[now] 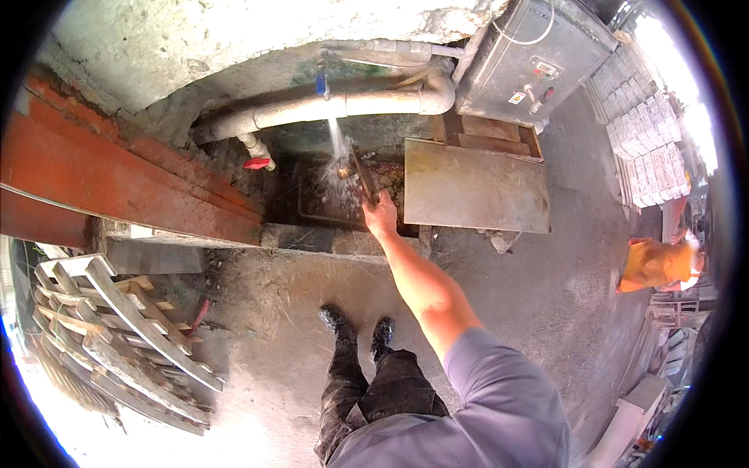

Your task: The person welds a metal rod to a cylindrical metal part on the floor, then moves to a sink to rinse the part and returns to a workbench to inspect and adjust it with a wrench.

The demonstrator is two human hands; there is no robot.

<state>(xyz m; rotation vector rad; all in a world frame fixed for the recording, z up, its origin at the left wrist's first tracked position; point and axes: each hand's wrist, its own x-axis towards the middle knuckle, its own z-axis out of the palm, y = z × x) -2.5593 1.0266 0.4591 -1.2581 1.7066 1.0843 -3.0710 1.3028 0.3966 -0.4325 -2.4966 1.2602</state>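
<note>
Right grip (381, 216): closed around the near end of a dark tool; the separate fingers are too small to make out.
Tool (363, 178): leads straight out of the right grip, away from the body; its long axis points forward and slightly left, into the spray.
Left grip: out of view, so I cannot tell its state; the right one is the nearer to the tool.
Brass piece (342, 172): just beyond and left of the right grip, in the spray beside the tool; whether it belongs to the tool I cannot tell.
Water (335, 137): comes down forward and left of the grip, breaking up around the tool's far end.
Curb (328, 240): just bodyward and left of the grip.
Board (476, 186): right of the grip, near but apart from it.
Pipe (335, 109): beyond the grip, running crosswise past the tool's tip.
Red valve (256, 164): left and forward of the grip.
Blue tap (321, 82): farther forward, above the pipe.
Cabinet (538, 62): forward and right.
Pallets (117, 335): well apart, left and bodyward.
Co-worker (659, 264): far right, in orange.
</note>
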